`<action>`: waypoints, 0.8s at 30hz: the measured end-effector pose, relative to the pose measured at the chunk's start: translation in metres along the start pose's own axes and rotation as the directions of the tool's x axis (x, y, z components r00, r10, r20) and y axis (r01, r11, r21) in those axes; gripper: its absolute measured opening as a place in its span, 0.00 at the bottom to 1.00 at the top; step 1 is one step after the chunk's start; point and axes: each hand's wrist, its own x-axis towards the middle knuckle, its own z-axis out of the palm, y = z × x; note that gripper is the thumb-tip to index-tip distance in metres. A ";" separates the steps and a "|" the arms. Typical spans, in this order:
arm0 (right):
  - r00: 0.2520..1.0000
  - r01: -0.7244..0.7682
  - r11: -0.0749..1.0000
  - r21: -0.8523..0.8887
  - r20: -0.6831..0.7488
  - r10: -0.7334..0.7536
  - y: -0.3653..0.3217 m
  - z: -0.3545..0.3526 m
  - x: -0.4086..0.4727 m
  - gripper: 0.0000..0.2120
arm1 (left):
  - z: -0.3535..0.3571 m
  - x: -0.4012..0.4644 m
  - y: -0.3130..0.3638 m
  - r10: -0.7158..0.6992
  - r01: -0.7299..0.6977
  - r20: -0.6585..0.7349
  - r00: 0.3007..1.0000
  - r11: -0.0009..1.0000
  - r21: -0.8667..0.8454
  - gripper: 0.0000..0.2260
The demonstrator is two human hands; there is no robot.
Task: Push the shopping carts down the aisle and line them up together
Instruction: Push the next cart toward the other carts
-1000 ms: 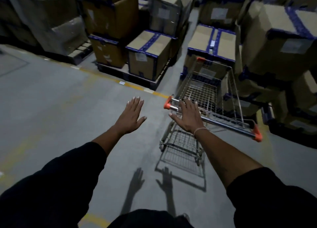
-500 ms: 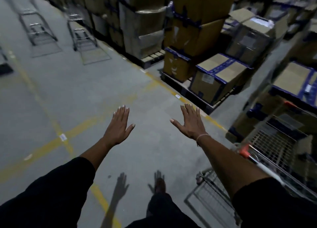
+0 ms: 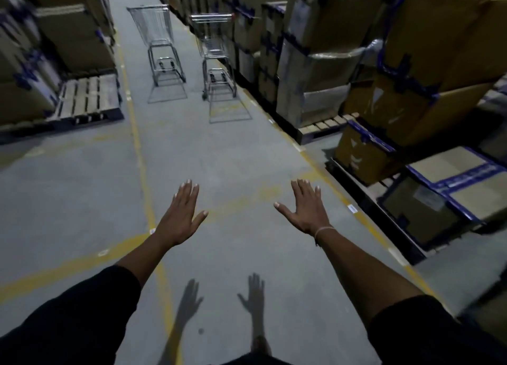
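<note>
Two wire shopping carts stand side by side far down the aisle: the left cart (image 3: 157, 39) in the aisle's middle and the right cart (image 3: 215, 49) close to the stacked boxes. My left hand (image 3: 182, 216) and my right hand (image 3: 306, 208) are stretched out flat in front of me over the grey floor, fingers apart, holding nothing. Both hands are far from the carts. A thin band circles my right wrist. The orange-handled cart from earlier is out of view.
Tall stacks of cardboard boxes (image 3: 323, 63) on pallets line the right side. More boxes and a bare wooden pallet (image 3: 87, 96) stand on the left. Yellow lines (image 3: 137, 134) mark the concrete floor, and open floor lies between me and the carts.
My right hand has left the orange-handled cart's bar. The view has swung left, away from that cart, onto the long aisle with the two carts ahead. Both hands stay open.
</note>
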 end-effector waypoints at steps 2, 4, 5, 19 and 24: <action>0.999 0.036 0.999 -0.010 0.011 -0.036 -0.007 -0.003 0.044 0.64 | -0.009 0.024 -0.014 -0.036 0.036 -0.029 0.999 0.999 -0.016 0.40; 0.997 0.072 0.997 -0.026 0.032 -0.071 -0.016 -0.003 0.085 0.64 | -0.012 0.043 -0.031 -0.070 0.068 -0.045 0.997 0.997 -0.030 0.40; 0.995 0.091 0.995 -0.033 0.040 -0.090 -0.020 -0.002 0.105 0.64 | -0.012 0.052 -0.041 -0.090 0.088 -0.053 0.995 0.995 -0.036 0.40; 0.978 0.197 0.979 -0.048 0.073 -0.194 -0.113 0.064 0.413 0.63 | -0.038 0.272 -0.236 -0.198 0.194 -0.061 0.978 0.978 -0.072 0.38; 0.990 0.137 0.990 -0.025 0.036 -0.137 -0.146 0.075 0.522 0.64 | -0.069 0.369 -0.310 -0.129 0.129 0.012 0.992 0.991 -0.021 0.43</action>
